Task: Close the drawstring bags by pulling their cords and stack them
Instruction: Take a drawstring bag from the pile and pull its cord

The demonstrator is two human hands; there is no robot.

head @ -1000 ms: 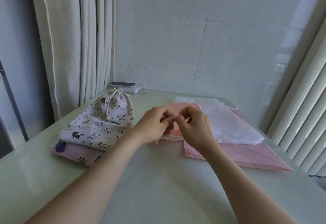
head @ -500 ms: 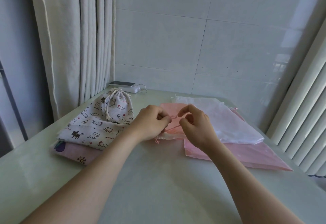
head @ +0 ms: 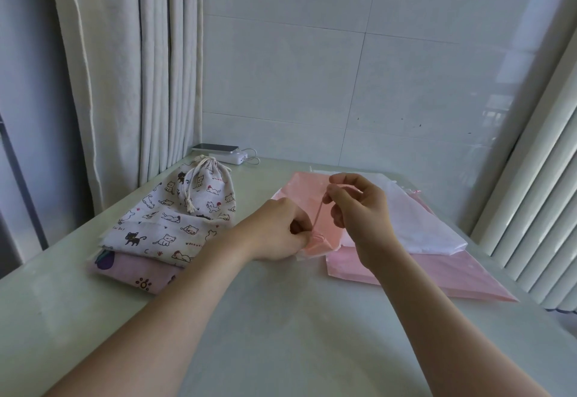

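Note:
A small pink drawstring bag (head: pixel 307 196) lies in the middle of the table. My left hand (head: pixel 278 229) pinches its gathered mouth near the front. My right hand (head: pixel 359 209) holds the bag's thin pink cord (head: pixel 320 211) and has it stretched up and away from the mouth. Under and behind it lie a white bag (head: pixel 418 225) and a larger pink bag (head: pixel 437 275). On the left sits a stack: a small cat-print bag (head: pixel 206 190) with its cord drawn tight, on a flat cat-print bag (head: pixel 156 228), on a lilac bag (head: pixel 134 275).
A phone on a white power bank (head: pixel 224 154) with a cable lies at the table's back left corner. A curtain (head: pixel 125 68) hangs at the left, vertical blinds (head: pixel 537 193) at the right, a tiled wall behind. The pale green table (head: pixel 281 334) reaches towards me.
My hands have drawn apart: the right hand has pulled the pink cord up and back, the left has moved down to the bag's mouth, which is now bunched.

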